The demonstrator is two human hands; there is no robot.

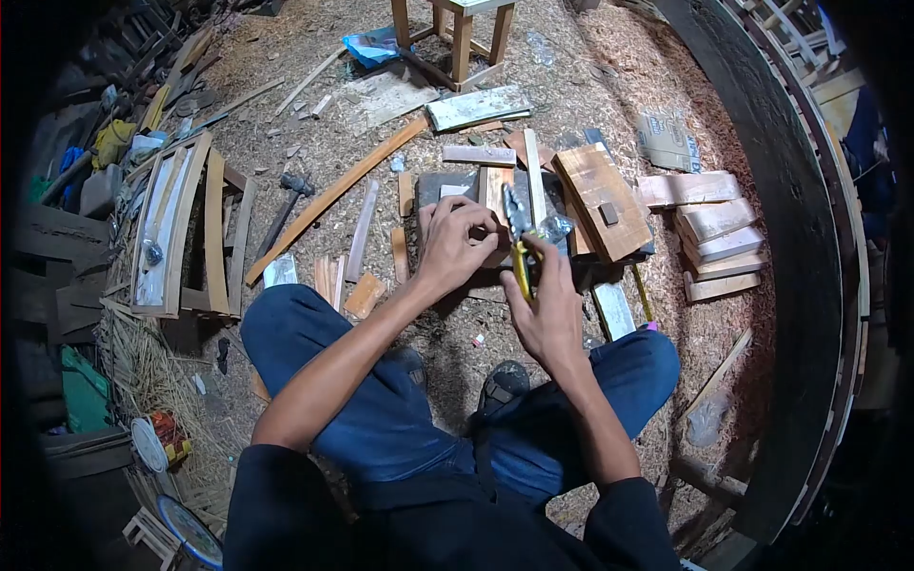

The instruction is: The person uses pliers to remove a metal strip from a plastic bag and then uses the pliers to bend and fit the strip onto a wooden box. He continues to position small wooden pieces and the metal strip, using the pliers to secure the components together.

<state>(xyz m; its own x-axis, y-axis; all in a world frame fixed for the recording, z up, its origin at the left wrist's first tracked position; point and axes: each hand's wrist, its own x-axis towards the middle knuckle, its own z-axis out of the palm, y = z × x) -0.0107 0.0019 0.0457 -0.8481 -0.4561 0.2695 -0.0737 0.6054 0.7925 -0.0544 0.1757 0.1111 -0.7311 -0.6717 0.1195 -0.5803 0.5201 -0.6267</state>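
Observation:
My right hand (pixel 550 305) is closed around the yellow handles of a pair of pliers (pixel 520 249), whose metal jaws point up and away from me. To its left, my left hand (pixel 457 240) has its thumb and forefinger pinched together over the near edge of a dark block (pixel 433 190); what they hold, if anything, is too small to make out. A short wooden piece (pixel 495 188) lies on the block behind my fingers. Beside the pliers is a clear plastic bag (pixel 555 227). Wide brown boards (pixel 602 202) rest on the block's right side, with a small dark block (pixel 608 214) on top.
A hammer (pixel 286 205) and a long curved strip (pixel 343 195) lie on the shavings at left, near a wooden frame (pixel 176 228). Stacked boards (pixel 724 243) are at right. A wooden stool (pixel 462 43) stands ahead. A dark curved beam (pixel 795 285) borders the right side.

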